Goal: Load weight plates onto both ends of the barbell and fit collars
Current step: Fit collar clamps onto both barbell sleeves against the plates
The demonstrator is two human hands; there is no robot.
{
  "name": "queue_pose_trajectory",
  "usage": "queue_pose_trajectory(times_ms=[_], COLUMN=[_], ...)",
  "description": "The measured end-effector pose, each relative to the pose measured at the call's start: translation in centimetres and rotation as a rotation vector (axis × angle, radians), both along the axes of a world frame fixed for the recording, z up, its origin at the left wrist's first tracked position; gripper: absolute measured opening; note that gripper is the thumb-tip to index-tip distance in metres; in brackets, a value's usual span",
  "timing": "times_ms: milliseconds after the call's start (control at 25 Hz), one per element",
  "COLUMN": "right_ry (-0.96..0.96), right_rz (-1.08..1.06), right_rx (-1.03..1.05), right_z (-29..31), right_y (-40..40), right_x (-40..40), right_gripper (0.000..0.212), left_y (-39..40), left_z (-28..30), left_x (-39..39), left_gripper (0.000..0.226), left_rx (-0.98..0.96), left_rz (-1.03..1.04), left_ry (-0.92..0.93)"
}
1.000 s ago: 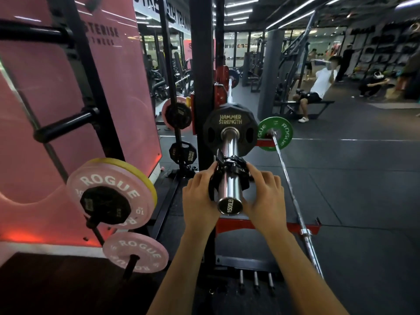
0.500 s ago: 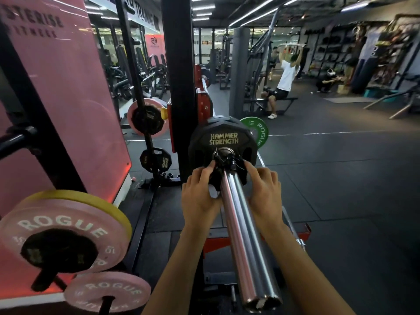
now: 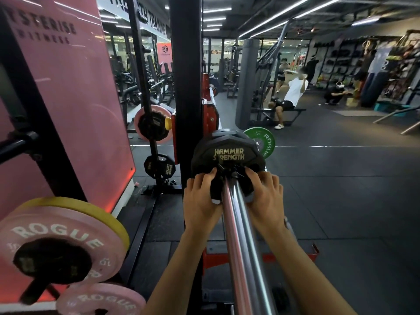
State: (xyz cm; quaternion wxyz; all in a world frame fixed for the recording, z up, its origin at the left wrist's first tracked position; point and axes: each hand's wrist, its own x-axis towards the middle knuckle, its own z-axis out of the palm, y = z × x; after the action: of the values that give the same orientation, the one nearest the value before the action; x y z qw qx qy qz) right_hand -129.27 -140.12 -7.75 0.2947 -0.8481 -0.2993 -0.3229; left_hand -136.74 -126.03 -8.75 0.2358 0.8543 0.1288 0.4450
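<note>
Against the black plate [image 3: 228, 153], both hands — left hand [image 3: 201, 196], right hand [image 3: 264, 196] — grip the collar [image 3: 229, 172].

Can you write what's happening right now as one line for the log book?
step: fitting collar | left hand: grips collar | right hand: grips collar | collar: on barbell sleeve, against black Hammer Strength plate

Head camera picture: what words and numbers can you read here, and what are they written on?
"HAMMER STRENGTH": black plate on the barbell.
"ROGUE": green plate behind it.
"ROGUE" and "10": big pink plate at lower left.
"ROGUE": small pink plate below it.
"STERISE FITNESS", cut off at the left edge: pink wall panel.
"TRAINING": overhead sign, partly hidden.
Small black racked plate: too small to read.
</note>
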Motion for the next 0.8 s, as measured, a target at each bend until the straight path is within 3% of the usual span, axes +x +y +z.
queue_pose_trajectory(times_ms=[200,400,680,800], right_ry=[-0.064,-0.122,-0.125,-0.211], right_rz=[-0.014,0.000,0.040,0.082], right_rx=[-0.028,-0.059,-0.051,-0.121], right_z=[0.3,0.9,2.4,2.5], right_y=[-0.2,-0.2,-0.4,-0.2], right_x=[0.8,1.1,1.6,1.6], right_gripper=[0.065,0.061,0.092,0.087], left_y=[0.0,0.2,0.4,0.4], left_z=[0.8,1.7,2.5,2.4], left_x=[0.5,0.4,0.4,0.3], left_gripper=[0.042,0.055,0.062,0.065], left_rx=[0.089,0.185,0.264,0.279], left_rz=[-0.021,-0.040,-0.072,-0.073], left_ry=[-0.054,-0.003,0.069,0.058])
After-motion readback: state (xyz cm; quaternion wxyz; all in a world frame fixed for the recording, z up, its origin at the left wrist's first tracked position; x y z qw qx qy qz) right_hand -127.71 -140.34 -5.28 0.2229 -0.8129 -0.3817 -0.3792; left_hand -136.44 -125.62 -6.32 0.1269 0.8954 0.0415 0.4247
